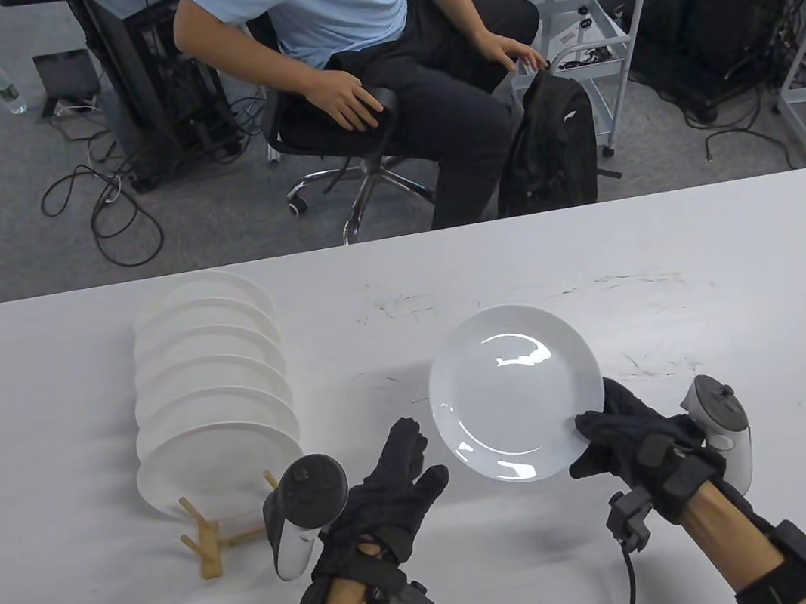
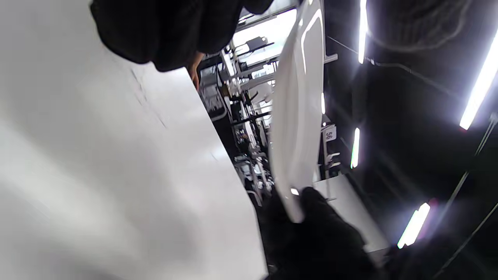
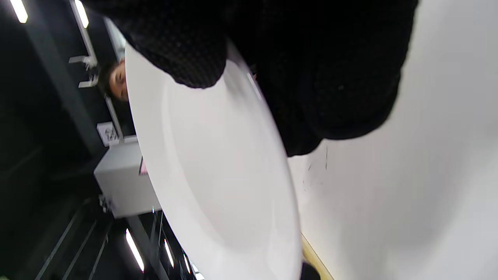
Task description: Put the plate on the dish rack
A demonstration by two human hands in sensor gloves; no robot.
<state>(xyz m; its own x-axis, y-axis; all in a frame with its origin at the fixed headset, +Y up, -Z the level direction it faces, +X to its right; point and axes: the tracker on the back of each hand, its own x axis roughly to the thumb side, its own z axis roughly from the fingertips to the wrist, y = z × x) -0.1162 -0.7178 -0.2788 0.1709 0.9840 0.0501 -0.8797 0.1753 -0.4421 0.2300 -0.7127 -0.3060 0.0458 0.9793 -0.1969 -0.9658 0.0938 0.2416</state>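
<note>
My right hand (image 1: 607, 434) grips a white plate (image 1: 515, 391) by its near right rim and holds it above the table. The plate fills the right wrist view (image 3: 218, 171), with my thumb over its rim, and shows edge-on in the left wrist view (image 2: 297, 116). My left hand (image 1: 401, 482) hangs open and empty just left of the plate, fingers spread, not touching it. A wooden dish rack (image 1: 208, 543) stands to the left with several white plates (image 1: 211, 393) upright in it.
The white table (image 1: 718, 313) has scuff marks in the middle. Behind its far edge a person sits on an office chair (image 1: 348, 150), with a black backpack (image 1: 550, 141) and a white cart (image 1: 593, 27) beside him.
</note>
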